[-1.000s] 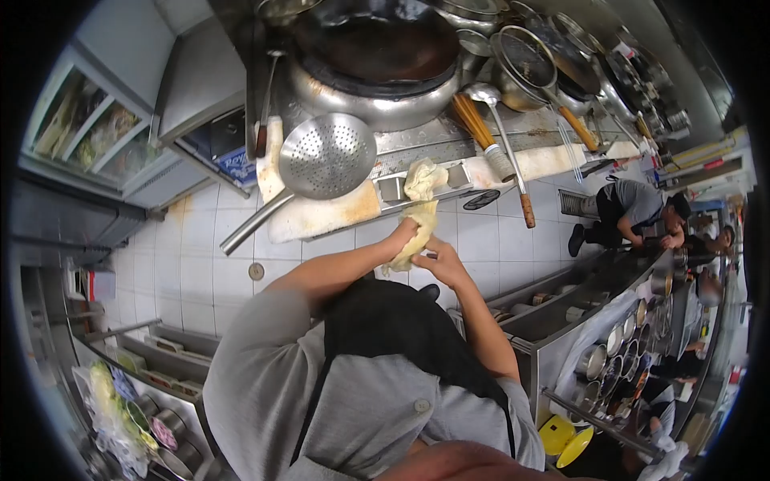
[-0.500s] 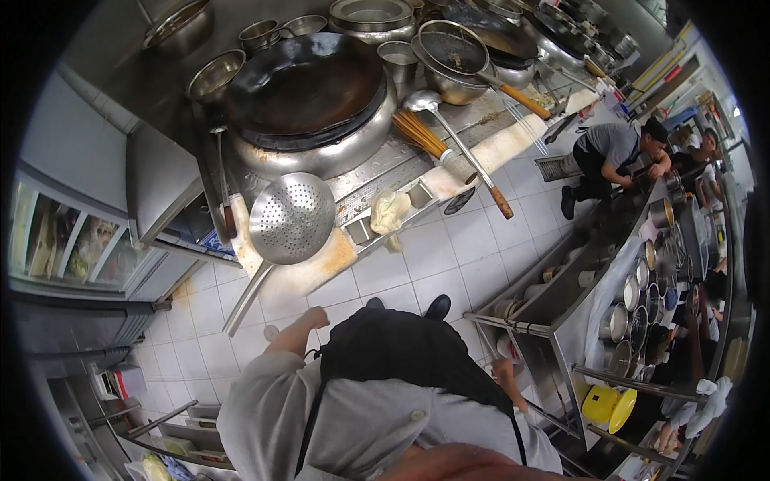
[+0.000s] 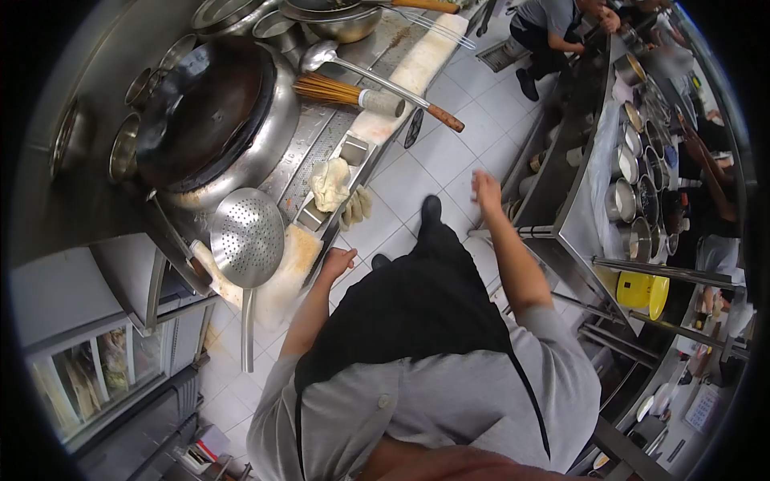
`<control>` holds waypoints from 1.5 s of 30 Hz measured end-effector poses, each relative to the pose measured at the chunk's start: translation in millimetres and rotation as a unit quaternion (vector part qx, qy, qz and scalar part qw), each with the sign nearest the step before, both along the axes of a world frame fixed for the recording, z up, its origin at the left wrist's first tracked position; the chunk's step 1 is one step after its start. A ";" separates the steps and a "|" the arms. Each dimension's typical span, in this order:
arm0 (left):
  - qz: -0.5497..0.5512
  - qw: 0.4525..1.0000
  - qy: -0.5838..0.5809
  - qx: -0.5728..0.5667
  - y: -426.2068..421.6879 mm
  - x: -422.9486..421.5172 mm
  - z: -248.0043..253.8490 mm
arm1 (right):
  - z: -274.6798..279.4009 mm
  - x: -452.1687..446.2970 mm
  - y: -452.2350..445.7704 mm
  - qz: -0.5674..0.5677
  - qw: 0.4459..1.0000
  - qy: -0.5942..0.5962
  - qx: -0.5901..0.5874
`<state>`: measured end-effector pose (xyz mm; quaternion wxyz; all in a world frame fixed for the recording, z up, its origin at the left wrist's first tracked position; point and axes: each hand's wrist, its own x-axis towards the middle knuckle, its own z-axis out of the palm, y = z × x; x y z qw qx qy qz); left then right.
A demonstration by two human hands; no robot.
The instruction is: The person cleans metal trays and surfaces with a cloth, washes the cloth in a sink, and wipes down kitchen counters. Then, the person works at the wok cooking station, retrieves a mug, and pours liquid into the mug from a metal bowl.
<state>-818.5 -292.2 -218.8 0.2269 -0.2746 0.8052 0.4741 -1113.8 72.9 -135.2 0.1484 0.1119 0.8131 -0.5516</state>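
Note:
My left hand (image 3: 339, 262) hangs beside the stove's front edge, its fingers curled in and nothing seen in them. Nearest to it are a pale crumpled cloth (image 3: 330, 184), a glove-like cloth (image 3: 357, 208) hanging over the edge, and a perforated skimmer (image 3: 248, 238) with a long metal handle. My right hand (image 3: 486, 194) is raised over the tiled floor, its fingers loosely bent and apart, holding nothing. It is near the corner of a steel counter (image 3: 561, 228). A ladle (image 3: 385, 80) and a bamboo wok brush (image 3: 333, 89) lie farther along the stove.
A dark wok (image 3: 204, 112) sits on the burner at left. Several pans (image 3: 622, 200) stand on the right counter, with a yellow container (image 3: 642, 293) below. A co-worker (image 3: 553, 32) leans at the counter farther up the aisle. White tiles (image 3: 401, 180) cover the floor.
The view has turned and moved forward along the aisle; stove and wok now sit farther left. My right hand has swung forward and up. One foot has stepped ahead.

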 end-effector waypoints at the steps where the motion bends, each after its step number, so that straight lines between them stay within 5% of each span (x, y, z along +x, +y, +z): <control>1: 0.010 1.000 0.000 0.010 0.8 -4.6 4.5 | 25.6 -21.3 -20.3 -0.042 0.996 -0.037 -0.071; 3: 0.042 0.998 0.033 0.026 -1.3 -2.1 -13.2 | 65.6 -62.6 -54.4 -0.110 0.969 -0.121 -0.186; 6: 0.023 0.999 0.042 0.001 -15.0 22.1 -41.9 | 103.3 -110.1 -76.8 0.100 0.921 -0.230 -0.299; 8: -0.226 0.954 -0.008 -0.195 -26.3 38.7 -36.3 | 91.7 -143.6 -76.9 0.181 0.928 -0.233 -0.229; 9: -0.346 0.896 0.006 -0.277 -33.8 67.6 -73.0 | 88.6 -163.5 -75.2 0.222 0.927 -0.231 -0.194; 10: -0.042 0.988 0.016 -0.147 -30.3 88.4 -75.4 | 87.6 -176.7 -71.2 0.264 0.919 -0.233 -0.176; 11: 0.045 0.990 -0.103 -0.080 -25.9 82.1 -38.0 | 83.5 -188.3 -68.7 0.266 0.912 -0.264 -0.169; 12: -0.076 0.981 -0.107 -0.144 -29.1 94.1 -37.7 | 78.9 -200.3 -67.2 0.269 0.903 -0.295 -0.161; 13: -0.235 0.944 0.048 -0.227 -26.1 92.2 -26.6 | 73.4 -215.9 -68.0 0.273 0.893 -0.326 -0.151; 14: -0.180 0.950 0.089 -0.239 -18.4 93.8 -13.6 | 62.6 -233.3 -72.0 0.290 0.888 -0.332 -0.131; 15: -0.124 0.952 0.131 -0.249 -7.9 86.1 9.7 | 46.7 -249.1 -80.4 0.262 0.893 -0.340 -0.136; 18: -0.189 0.953 -0.008 -0.235 -8.2 59.2 -5.9 | -10.8 -288.9 -117.8 0.143 0.899 -0.381 -0.162; 21: 0.001 0.983 0.073 -0.169 15.4 -4.6 52.5 | -48.9 -316.3 -165.7 0.004 0.888 -0.437 -0.144; 22: 0.209 0.971 -0.091 -0.067 29.0 -50.4 95.6 | -61.3 -322.5 -174.6 0.003 0.878 -0.449 -0.167; 26: 0.367 0.927 -0.020 0.075 47.1 -71.9 88.7 | -111.4 -336.5 -206.2 -0.112 0.815 -0.436 -0.365; 30: 0.217 0.976 0.013 -0.024 44.0 -49.9 70.0 | -116.3 -341.5 -214.2 -0.246 0.766 -0.396 -0.443; 34: 0.252 0.964 -0.036 -0.071 47.1 -24.0 41.9 | -131.1 -347.6 -197.9 -0.286 0.758 -0.334 -0.481; 37: 0.140 0.983 -0.002 -0.121 41.3 -3.1 23.6 | -72.6 -338.6 -183.6 -0.387 0.729 -0.338 -0.453; 40: 0.051 0.990 0.029 -0.132 28.6 1.2 22.7 | -59.0 -333.1 -147.7 -0.349 0.721 -0.300 -0.518; 45: 0.074 0.989 0.052 -0.121 20.9 6.6 22.0 | 1.6 -321.6 -76.8 -0.401 0.860 -0.048 -0.311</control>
